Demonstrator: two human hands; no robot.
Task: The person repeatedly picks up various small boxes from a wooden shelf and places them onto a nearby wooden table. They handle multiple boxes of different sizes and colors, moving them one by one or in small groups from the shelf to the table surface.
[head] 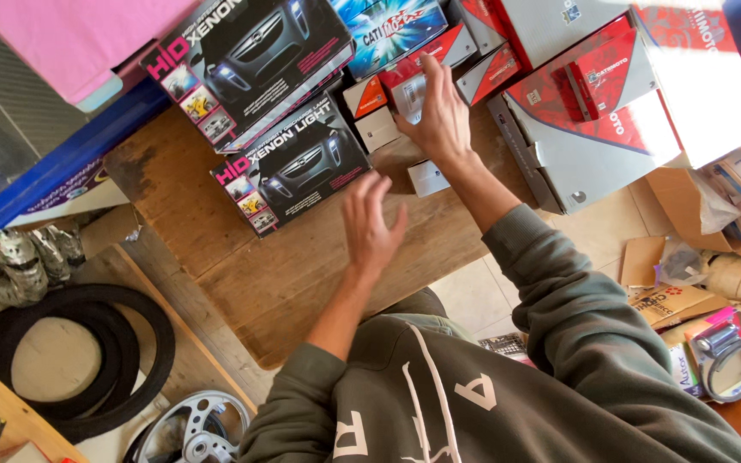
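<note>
My right hand (441,111) lies flat, fingers spread, on small white cardboard boxes (413,96). My left hand (370,225) hangs open over the brown wooden table (302,266).

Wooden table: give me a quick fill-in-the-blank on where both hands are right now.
1. The right hand rests with its fingers laid out on the small red-and-white ___ at the far side of the table.
2. The left hand hovers over bare wood, fingers spread, holding ___.
3. The two large black cartons left of the hands each picture the front of a ___.

Missing words: boxes; nothing; car
</note>
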